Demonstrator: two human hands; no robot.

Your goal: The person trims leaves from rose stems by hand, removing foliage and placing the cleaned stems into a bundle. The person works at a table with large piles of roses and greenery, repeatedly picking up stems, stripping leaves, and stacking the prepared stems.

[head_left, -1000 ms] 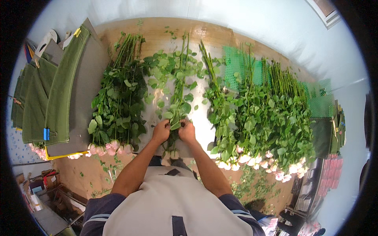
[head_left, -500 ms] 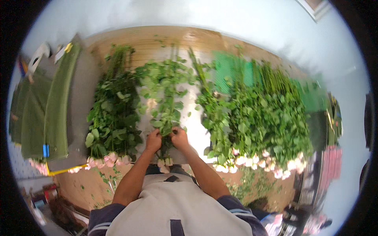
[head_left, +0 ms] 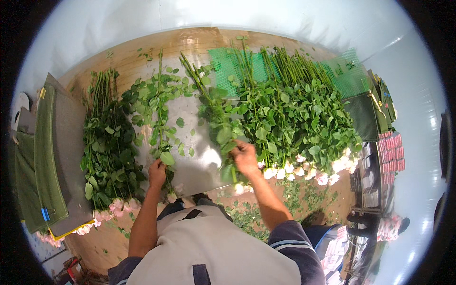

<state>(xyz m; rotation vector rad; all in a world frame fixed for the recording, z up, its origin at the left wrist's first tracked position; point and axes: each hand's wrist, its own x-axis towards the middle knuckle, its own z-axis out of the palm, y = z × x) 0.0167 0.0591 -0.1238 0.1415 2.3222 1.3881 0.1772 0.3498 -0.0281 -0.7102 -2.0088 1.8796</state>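
Note:
My left hand (head_left: 156, 173) is closed on a leafy rose stem (head_left: 161, 126) lying over the metal work surface (head_left: 187, 173), its pale bloom (head_left: 171, 195) hanging at the front edge. My right hand (head_left: 243, 156) grips blurred leafy stems (head_left: 222, 130) further right, their white blooms (head_left: 238, 188) toward me; its fingertips are partly behind leaves. Beside my left hand lies a dense bunch of roses (head_left: 107, 152) with pink heads. Right of my right hand, many long rose stems (head_left: 299, 118) lie side by side, white and pink heads forward. Loose leaves are scattered around both hands.
Green fabric-covered boards (head_left: 42, 171) stand at the left, more (head_left: 377, 107) at the right. Green mesh (head_left: 223, 64) lies at the back. Stacked pink packets (head_left: 389, 152), a blue bin of papers (head_left: 332, 247) and a small, partly visible person (head_left: 389, 227) are on the right, below fallen leaves.
My hands, earlier together on the middle stems, have separated: my right hand moved right onto other stems, my left stays with the middle stem. The camera's view has turned and shifted.

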